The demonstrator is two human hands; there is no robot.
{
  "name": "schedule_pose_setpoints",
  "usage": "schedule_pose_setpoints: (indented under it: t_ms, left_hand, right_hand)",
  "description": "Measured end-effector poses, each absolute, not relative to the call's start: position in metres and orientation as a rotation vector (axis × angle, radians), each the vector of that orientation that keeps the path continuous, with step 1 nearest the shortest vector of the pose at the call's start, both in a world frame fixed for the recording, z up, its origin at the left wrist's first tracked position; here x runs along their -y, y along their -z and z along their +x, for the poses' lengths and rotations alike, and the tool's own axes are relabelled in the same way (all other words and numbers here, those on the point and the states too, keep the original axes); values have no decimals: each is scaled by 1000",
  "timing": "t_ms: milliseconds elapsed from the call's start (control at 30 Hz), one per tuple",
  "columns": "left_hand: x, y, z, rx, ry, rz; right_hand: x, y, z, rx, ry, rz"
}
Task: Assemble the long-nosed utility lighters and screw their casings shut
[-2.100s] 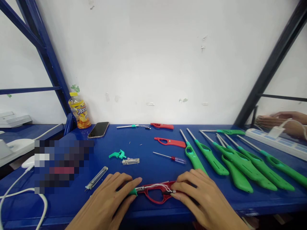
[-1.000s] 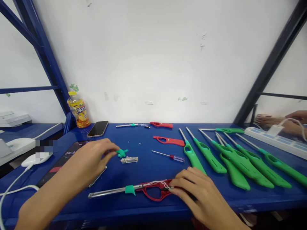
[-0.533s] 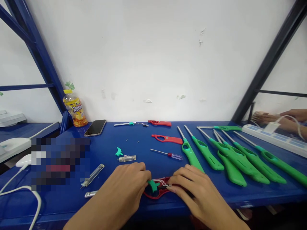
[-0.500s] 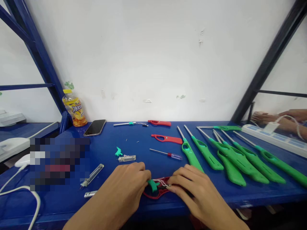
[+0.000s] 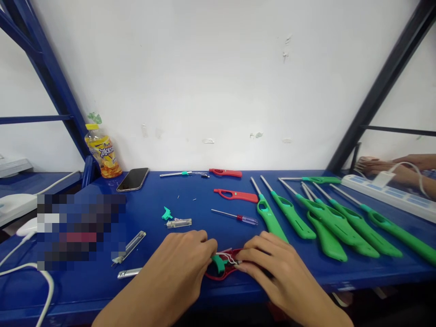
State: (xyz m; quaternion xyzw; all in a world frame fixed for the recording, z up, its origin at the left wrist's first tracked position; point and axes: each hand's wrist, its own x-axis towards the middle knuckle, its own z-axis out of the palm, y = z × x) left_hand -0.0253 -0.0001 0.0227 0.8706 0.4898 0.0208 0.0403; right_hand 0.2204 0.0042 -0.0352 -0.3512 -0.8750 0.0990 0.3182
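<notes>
At the table's front edge lies an open red lighter shell [image 5: 215,276], with white wires and a teal trigger piece [image 5: 220,264] inside. My left hand [image 5: 190,259] is closed at the shell's left part, its fingertips pressed by the teal piece. From the right, my right hand [image 5: 272,263] pinches a small dark part by the wires, its fingers curled over the shell's right end. Beyond them lie a screwdriver [image 5: 248,220] with a clear purple handle, a clear fuel tank [image 5: 179,223] and a loose teal trigger [image 5: 166,214].
Several green lighters [image 5: 289,218] lie at right, before a white power strip [image 5: 388,195]. Two red shells [image 5: 238,195] and a metal rod [image 5: 173,174] are farther back. A phone [image 5: 133,179] and bottle [image 5: 104,152] stand left. Another person's hands [image 5: 378,167] show far right.
The camera view has shifted slightly. My left hand and the teal piece sit a little farther right; my right hand keeps nearly the same place and grip.
</notes>
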Motion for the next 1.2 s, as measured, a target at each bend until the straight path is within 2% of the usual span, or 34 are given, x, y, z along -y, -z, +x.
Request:
schedule_pose_setpoints:
  t_ms: [1200]
  left_hand:
    - [-9, -15, -34, -1403, -196, 2644]
  right_hand:
    - [-2, 34, 219, 2298, -157, -972]
